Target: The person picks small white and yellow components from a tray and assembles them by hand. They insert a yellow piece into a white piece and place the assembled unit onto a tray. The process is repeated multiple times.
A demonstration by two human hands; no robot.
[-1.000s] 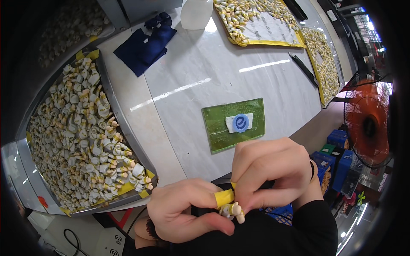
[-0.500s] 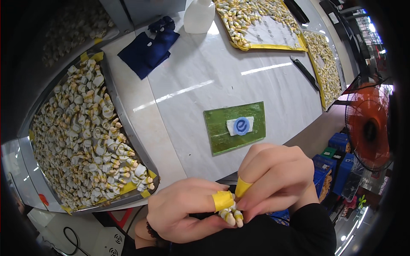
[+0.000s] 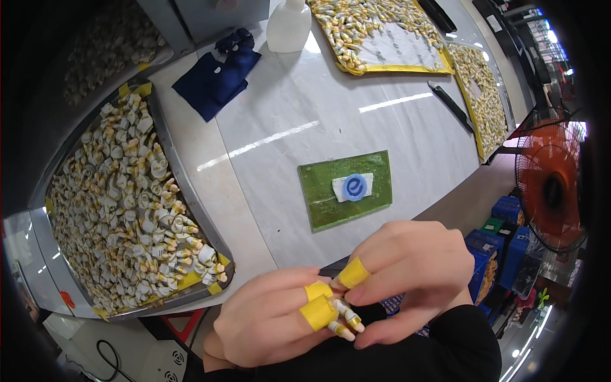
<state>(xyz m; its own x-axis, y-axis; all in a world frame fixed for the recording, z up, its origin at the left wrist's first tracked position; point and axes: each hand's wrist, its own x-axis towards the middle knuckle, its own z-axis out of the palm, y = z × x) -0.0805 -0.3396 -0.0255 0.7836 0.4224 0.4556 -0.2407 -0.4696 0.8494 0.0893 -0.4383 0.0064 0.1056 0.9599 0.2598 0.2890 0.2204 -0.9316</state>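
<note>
Between my hands, low in the picture, is a small white-and-yellow figurine (image 3: 347, 314) whose two pale-tipped legs stick out toward the lower right. My left hand (image 3: 270, 321) is closed on it, with yellow tape round two of its fingers covering much of the piece. My right hand (image 3: 414, 270) curls in from the other side, also taped on one finger. Its bent fingertips touch the upper end of the figurine, and its thumb lies a little apart from the feet. Beyond the hands, a green slab (image 3: 318, 213) bears a round blue disc (image 3: 354, 187) on a white pad.
On the left, a tray (image 3: 226, 254) is heaped with similar white-and-yellow pieces. At the back are a dark blue cloth (image 3: 210, 89), a white bottle (image 3: 289, 28) and a yellow-edged tray (image 3: 394, 69) of small parts. A black-handled knife (image 3: 453, 108) lies beside an orange fan (image 3: 548, 188).
My right thumb has moved off the figurine, while my left fingers have come further over it. The legs now point more to the right. The whole view has shifted slightly.
</note>
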